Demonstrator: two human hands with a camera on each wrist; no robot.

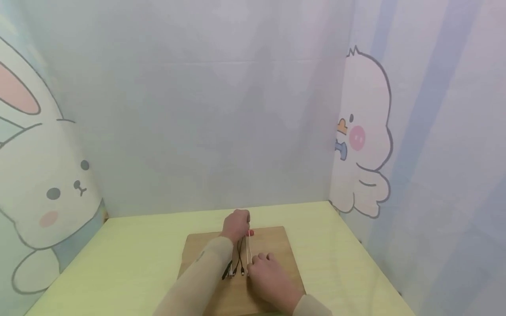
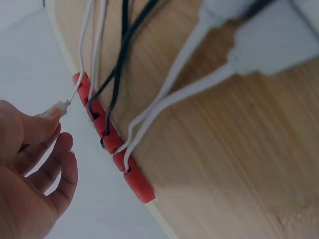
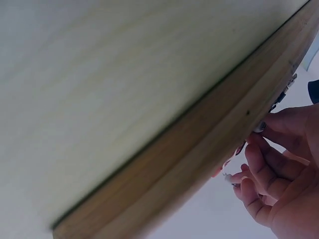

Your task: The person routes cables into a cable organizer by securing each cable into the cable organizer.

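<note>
My left hand (image 1: 236,224) is at the far edge of a wooden board (image 1: 276,248). In the left wrist view its thumb and fingers pinch the white plug (image 2: 62,107) of a thin white cable (image 2: 82,47). Beside it runs a red cable holder (image 2: 110,139) along the board's edge, with white and black cables (image 2: 118,64) seated in its slots. Closer to me, over the board, my right hand (image 1: 272,278) pinches a small plug (image 3: 260,127) between thumb and finger. Two white strands stretch between the hands; the right hand partly hides their near ends.
Several black and white cable ends (image 1: 233,270) lie on the board left of my right hand. Larger white plugs (image 2: 274,40) show near the left wrist camera. The board rests on a pale yellow table (image 1: 130,259), with printed curtains (image 1: 213,131) around it.
</note>
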